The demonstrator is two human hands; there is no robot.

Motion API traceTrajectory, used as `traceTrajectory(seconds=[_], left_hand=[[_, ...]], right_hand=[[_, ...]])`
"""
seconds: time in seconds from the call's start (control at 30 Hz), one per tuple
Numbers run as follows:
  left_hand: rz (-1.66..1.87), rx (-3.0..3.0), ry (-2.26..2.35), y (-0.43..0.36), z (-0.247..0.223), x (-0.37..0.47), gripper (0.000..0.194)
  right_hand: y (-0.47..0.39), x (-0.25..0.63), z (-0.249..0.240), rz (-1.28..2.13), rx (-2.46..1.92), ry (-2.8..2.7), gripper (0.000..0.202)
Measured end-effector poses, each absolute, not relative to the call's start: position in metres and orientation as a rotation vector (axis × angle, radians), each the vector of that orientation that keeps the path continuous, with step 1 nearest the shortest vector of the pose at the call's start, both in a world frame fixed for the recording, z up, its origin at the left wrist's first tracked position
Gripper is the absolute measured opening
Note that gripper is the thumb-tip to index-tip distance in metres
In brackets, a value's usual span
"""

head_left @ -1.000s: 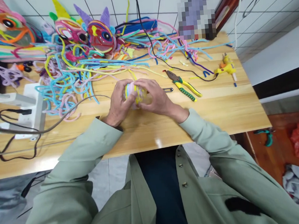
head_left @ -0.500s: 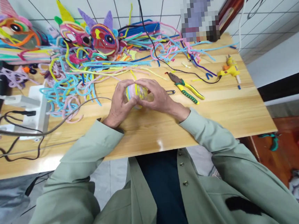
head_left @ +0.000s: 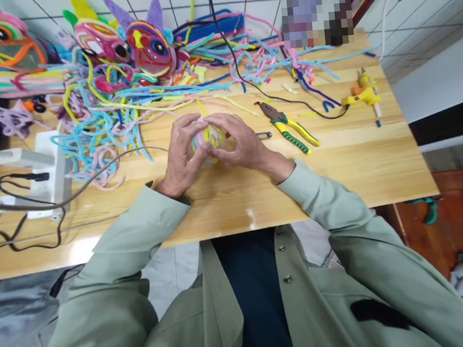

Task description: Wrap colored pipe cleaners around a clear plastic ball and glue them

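Between both hands, just above or on the wooden table (head_left: 202, 214), is a round ball (head_left: 208, 138) wrapped in pastel pink, yellow and blue strands. My left hand (head_left: 184, 153) curves round its left side, thumb on the near face. From the other side my right hand (head_left: 243, 143) grips it, fingers over the top and thumb low in front. The fingers of both hands partly cover the ball. A small dark metal clip-like piece (head_left: 265, 135) lies just right of my right hand, with green-and-yellow pliers (head_left: 289, 128) beyond it.
A yellow glue gun (head_left: 365, 97) with a black cord lies at the right. Loose pipe cleaners (head_left: 105, 117) tangle along the back and left. Several decorated figures (head_left: 151, 48) stand behind. A white power strip (head_left: 49, 173) with cables sits at the left.
Both hands have turned the ball slightly and the fingers have spread a little, showing more of its top. The camera view has shifted somewhat.
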State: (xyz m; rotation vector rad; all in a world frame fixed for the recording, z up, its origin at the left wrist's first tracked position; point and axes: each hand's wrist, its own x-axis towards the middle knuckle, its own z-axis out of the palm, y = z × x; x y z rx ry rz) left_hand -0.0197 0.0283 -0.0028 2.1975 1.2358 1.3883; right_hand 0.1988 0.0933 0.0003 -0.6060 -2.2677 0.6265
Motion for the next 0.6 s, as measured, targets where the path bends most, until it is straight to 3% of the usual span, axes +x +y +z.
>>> traceTrajectory(seconds=[0.33, 0.6], left_hand=[[1.430, 2.171, 1.188, 0.033, 0.003, -0.021, 0.041], [1.398, 2.171, 1.251, 0.034, 0.001, -0.021, 0.041]], right_hand=[[0.100, 0.208, 0.004, 0.854, -0.575, -2.295, 0.094], [0.088, 0.202, 0.013, 0.769, -0.747, -2.337, 0.077]])
